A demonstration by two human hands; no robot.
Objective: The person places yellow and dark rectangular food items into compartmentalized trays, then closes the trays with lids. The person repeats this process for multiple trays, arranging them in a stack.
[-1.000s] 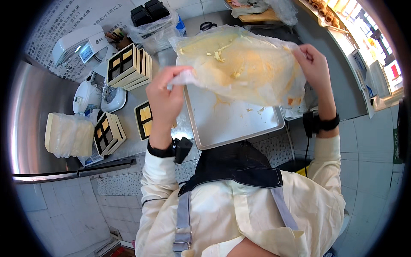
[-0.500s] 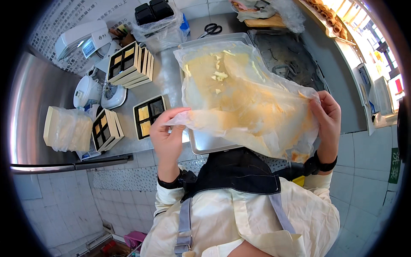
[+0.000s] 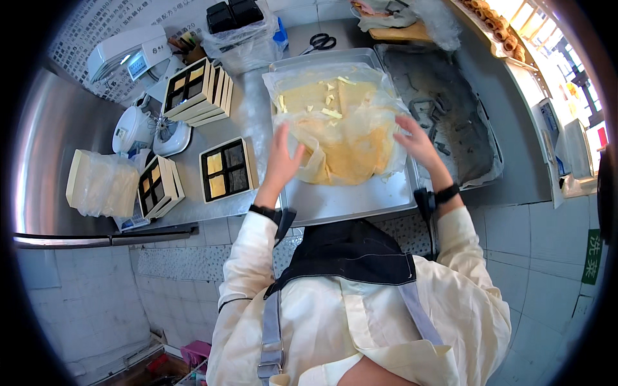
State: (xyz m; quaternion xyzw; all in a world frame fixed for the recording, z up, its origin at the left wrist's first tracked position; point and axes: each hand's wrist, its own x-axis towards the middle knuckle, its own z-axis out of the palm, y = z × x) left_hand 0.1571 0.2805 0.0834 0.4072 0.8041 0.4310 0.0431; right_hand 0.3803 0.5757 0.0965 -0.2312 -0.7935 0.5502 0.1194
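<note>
A stained, translucent sheet of baking paper (image 3: pixel 354 151) lies folded back on itself in a shallow metal tray (image 3: pixel 351 202). Pale yellow scraps (image 3: pixel 331 113) are scattered over its far part. Beside the paper's left edge is my left hand (image 3: pixel 281 162), its fingers stretched and the thumb apart. My right hand (image 3: pixel 420 145) is at the opposite edge with fingers spread, close to the paper. Neither hand grips anything; whether the fingertips touch the paper is hard to tell.
To the left are an open box (image 3: pixel 225 168) with black compartments and yellow pieces, stacked similar boxes (image 3: pixel 198 93), and a kitchen scale (image 3: pixel 172 138). Black-handled scissors (image 3: pixel 320 42) lie behind the tray. On the right sits a dark lined tray (image 3: pixel 444 109) with strips in it.
Both hands have let go of the baking paper and moved inward. Its near part, held up before, now lies folded down on the tray, baring the tray's front.
</note>
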